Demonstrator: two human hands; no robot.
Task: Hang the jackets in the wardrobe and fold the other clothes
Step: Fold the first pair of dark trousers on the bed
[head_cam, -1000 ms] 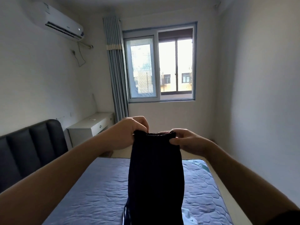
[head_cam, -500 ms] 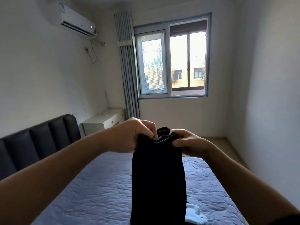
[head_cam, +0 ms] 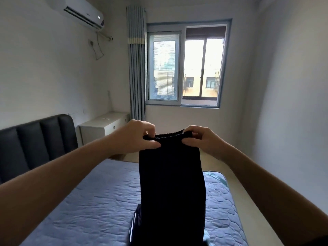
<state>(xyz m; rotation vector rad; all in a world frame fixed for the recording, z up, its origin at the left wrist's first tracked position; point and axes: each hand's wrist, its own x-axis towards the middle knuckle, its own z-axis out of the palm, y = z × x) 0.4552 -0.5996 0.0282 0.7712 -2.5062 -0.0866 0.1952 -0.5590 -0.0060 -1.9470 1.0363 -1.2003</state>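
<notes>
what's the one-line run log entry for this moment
step: fold clothes | left hand: pinches top edge of black garment | right hand: pinches same edge | black garment: hangs over bed

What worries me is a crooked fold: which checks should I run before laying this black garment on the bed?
1. Left hand pinches the top edge of the black garment: ok.
2. Right hand pinches the other corner: ok.
3. Top edge roughly level between the hands: ok.
4. Lower hem untwisted: cannot tell, it runs out of frame.
5. Landing spot on the bed bare: not ok, a dark striped garment lies under the hanging cloth.
</notes>
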